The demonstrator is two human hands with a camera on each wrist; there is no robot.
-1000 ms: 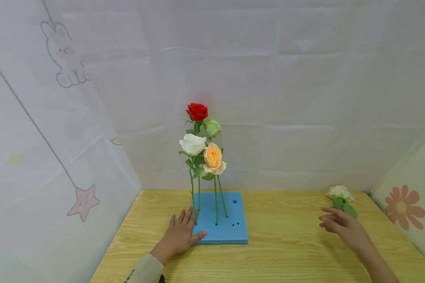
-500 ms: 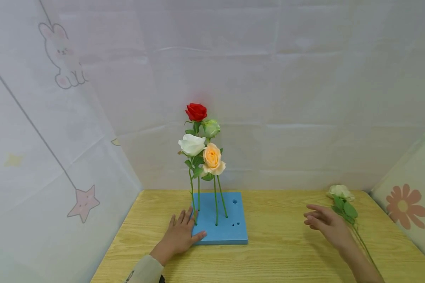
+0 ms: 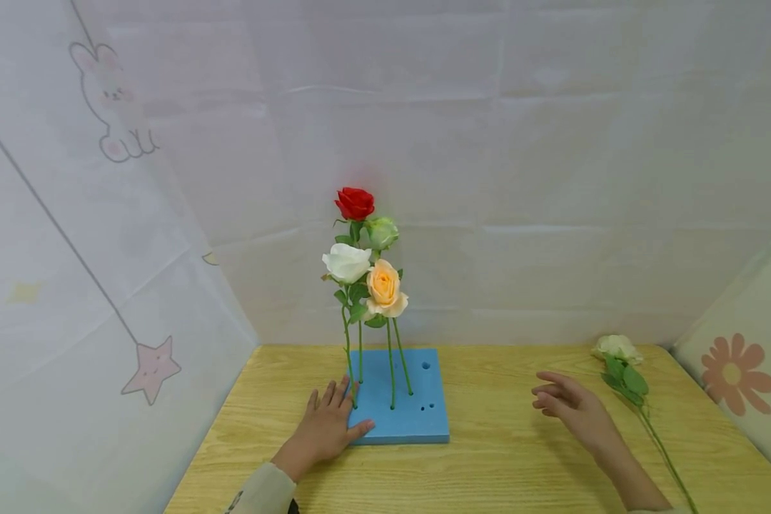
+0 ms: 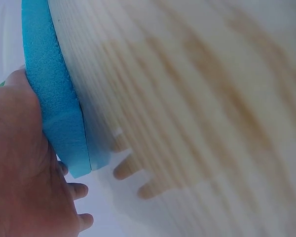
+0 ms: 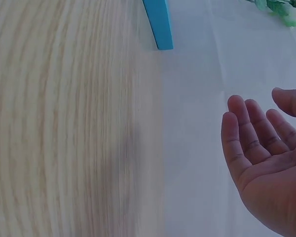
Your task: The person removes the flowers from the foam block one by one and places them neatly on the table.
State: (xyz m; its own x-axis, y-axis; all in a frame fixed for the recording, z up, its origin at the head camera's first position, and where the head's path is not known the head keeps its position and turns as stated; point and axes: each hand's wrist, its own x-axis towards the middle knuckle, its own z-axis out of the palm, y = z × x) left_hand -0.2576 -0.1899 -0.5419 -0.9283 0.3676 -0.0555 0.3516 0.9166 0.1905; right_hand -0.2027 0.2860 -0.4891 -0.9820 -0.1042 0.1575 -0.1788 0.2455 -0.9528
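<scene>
My left hand (image 3: 324, 430) rests with spread fingers on the left edge of a blue foam block (image 3: 417, 425), its thumb over the front corner. Standing in holes of the block are a red rose (image 3: 355, 204), a green rose (image 3: 383, 233), a white rose (image 3: 346, 263) and a peach rose (image 3: 385, 287), all on green stems. Over the table to the right, my right hand (image 3: 578, 416) hovers with loosely bent fingers and holds nothing. The right wrist view shows its palm and relaxed fingers (image 5: 232, 140). Beyond it, a cream rose (image 3: 618, 349) lies flat, stem toward the front.
The wooden table (image 3: 495, 457) is backed by a white cloth (image 3: 552, 271). Cloth panels with printed figures stand at left and right. More holes (image 3: 426, 366) show in the right part of the block.
My right hand has moved left, away from the cream rose, whose stem now shows. The left hand stays on the block, and the standing roses keep their places.
</scene>
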